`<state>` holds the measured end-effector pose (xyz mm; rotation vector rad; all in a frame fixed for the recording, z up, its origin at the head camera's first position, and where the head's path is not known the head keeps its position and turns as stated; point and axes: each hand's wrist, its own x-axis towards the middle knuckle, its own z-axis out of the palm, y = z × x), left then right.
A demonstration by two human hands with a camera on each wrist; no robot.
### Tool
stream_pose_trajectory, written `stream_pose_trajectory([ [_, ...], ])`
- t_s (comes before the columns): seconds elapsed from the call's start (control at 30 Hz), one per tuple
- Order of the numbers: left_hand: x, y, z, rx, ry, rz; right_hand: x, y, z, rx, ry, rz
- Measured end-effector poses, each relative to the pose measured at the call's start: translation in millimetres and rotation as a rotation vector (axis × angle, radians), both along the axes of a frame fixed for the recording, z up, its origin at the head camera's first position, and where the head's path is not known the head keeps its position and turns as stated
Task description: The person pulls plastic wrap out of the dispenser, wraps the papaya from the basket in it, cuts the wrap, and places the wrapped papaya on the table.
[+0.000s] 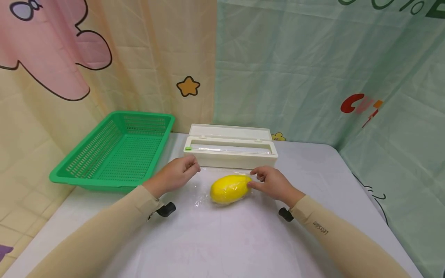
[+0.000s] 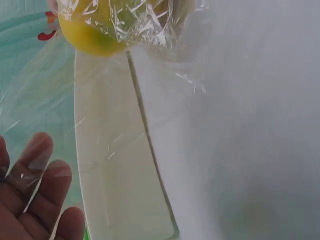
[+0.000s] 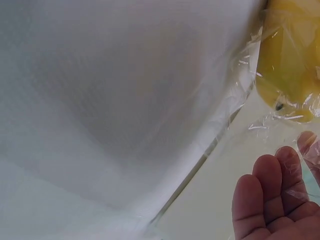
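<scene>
A yellow, oval, mango-like fruit (image 1: 227, 190) lies on the white table, covered in clear cling film (image 1: 199, 195). The film spreads loosely past both ends of the fruit. To its left, my left hand (image 1: 175, 173) has curled fingers and pinches the film; in the left wrist view the film stretches from the fruit across the fingers (image 2: 56, 185). At the fruit's right end, my right hand (image 1: 272, 183) holds film with bent fingers and thumb, the thumb against the fruit's tip. Wrinkled film overlaps the fingers (image 3: 267, 182) in the right wrist view.
Behind the fruit stands a white cling film dispenser box (image 1: 229, 159), its lid (image 1: 229, 131) raised and a green slider (image 1: 188, 148) at its left end. A green perforated basket (image 1: 153, 162) sits at the back left. Printed curtains (image 1: 278, 69) hang behind the table.
</scene>
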<state>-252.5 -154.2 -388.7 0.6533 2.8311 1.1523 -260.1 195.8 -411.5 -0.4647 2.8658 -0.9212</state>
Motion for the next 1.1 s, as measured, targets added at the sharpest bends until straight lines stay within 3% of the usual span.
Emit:
stream_pose_trajectory([
  [0.3, 20.3, 28, -6.3, -0.146, -0.004, 0.059, 1.7, -4, 2.6, 0.026, 0.006, -0.030],
  [0.43, 23.2, 40, -7.4, -0.200, -0.002, 0.084, 1.8, -3, 4.6, 0.029, 0.016, -0.029],
  [0.67, 21.5, 51, -9.5, -0.292, 0.020, 0.049, -1.1, 3, 10.6, 0.028, -0.005, -0.039],
  [0.8, 18.4, 52, -10.6, -0.291, -0.003, 0.038, -1.8, 7, 13.4, 0.024, -0.010, -0.034],
  [0.93, 14.3, 50, -11.9, -0.250, -0.042, 0.025, -1.7, 11, 15.3, 0.036, 0.028, -0.025],
  [1.1, 11.2, 48, -13.8, -0.223, -0.040, 0.020, -1.7, 14, 17.1, 0.036, 0.078, -0.027],
])
